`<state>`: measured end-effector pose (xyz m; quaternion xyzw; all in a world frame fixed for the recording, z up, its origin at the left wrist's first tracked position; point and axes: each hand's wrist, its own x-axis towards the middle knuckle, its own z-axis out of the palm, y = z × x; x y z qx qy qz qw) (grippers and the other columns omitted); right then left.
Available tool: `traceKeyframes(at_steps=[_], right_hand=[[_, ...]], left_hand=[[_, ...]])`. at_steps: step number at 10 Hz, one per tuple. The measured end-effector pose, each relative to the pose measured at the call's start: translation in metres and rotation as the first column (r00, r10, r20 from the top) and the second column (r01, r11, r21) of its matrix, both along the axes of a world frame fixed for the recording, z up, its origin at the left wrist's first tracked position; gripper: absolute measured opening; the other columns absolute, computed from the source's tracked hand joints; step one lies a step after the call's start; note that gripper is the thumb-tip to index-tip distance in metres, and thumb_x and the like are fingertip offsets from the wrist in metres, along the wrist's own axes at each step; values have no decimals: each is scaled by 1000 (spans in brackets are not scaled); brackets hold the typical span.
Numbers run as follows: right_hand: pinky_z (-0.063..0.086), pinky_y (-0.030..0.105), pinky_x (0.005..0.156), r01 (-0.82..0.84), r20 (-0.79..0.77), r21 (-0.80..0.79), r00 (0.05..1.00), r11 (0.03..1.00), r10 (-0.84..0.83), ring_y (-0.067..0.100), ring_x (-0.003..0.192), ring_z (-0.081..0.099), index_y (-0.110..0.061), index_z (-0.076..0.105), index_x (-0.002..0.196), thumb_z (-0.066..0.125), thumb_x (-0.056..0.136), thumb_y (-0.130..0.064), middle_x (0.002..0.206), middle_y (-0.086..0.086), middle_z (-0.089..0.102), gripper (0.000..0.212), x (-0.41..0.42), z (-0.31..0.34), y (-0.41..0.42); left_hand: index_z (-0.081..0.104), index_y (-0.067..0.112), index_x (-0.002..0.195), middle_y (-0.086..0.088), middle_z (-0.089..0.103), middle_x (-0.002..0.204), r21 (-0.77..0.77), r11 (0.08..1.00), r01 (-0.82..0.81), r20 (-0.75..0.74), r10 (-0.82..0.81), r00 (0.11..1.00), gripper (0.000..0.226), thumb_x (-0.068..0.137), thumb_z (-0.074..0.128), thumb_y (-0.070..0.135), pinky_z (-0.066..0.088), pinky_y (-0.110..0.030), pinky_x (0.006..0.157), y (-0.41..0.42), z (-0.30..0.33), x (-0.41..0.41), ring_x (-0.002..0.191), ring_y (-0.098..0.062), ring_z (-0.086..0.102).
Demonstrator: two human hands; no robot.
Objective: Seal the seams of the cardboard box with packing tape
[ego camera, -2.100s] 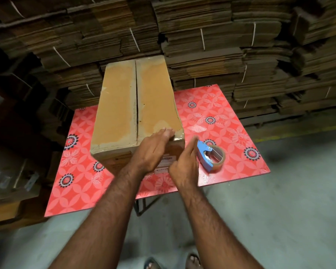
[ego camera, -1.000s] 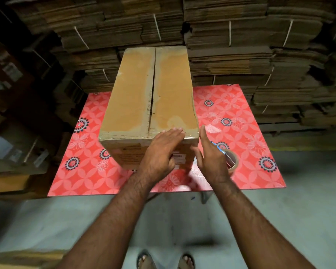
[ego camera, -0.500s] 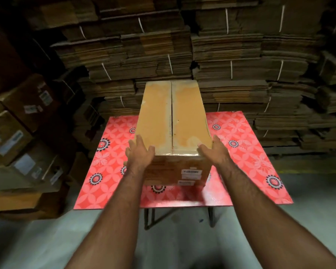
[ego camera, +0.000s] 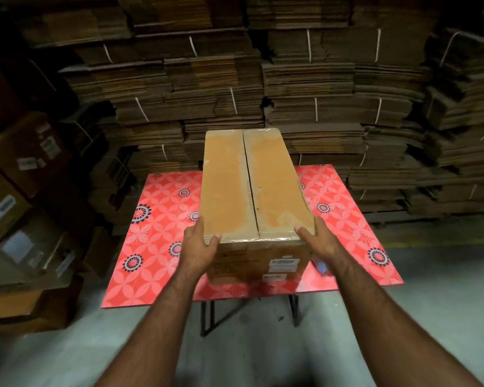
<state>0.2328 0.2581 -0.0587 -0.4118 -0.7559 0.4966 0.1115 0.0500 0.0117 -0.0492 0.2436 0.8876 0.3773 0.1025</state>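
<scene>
Two hands are clamped on the cardboard box (ego camera: 256, 196), which rests on the red patterned worktop (ego camera: 157, 236): the left hand (ego camera: 200, 244) is spread over its near left corner, the right hand (ego camera: 317, 240) over the right. Glossy tape covers the seams; sealing looks nearly complete. A blue tape dispenser (ego camera: 321, 266) lies unused.
</scene>
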Motion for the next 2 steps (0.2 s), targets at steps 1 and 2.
traceKeyframes(at_steps=[1,2], right_hand=[[50,45,98,-6,130,161,991,987,-15,30,116,59,-13,41,143,65,87,-50,132,9,60,71,-5,11,-4],[47,41,99,-50,95,459,995,887,7,28,122,51,-12,40,143,63,90,-44,134,10,53,66,-16,39,-12]], left_hand=[[48,14,142,-15,57,125,-3,1000,-30,34,30,999,55,90,63,25,46,-38,96,-3,9,2,117,-32,54],[55,5,124,-18,56,116,-46,995,-86,-161,78,984,45,87,60,31,48,-40,88,6,31,7,110,-36,55]])
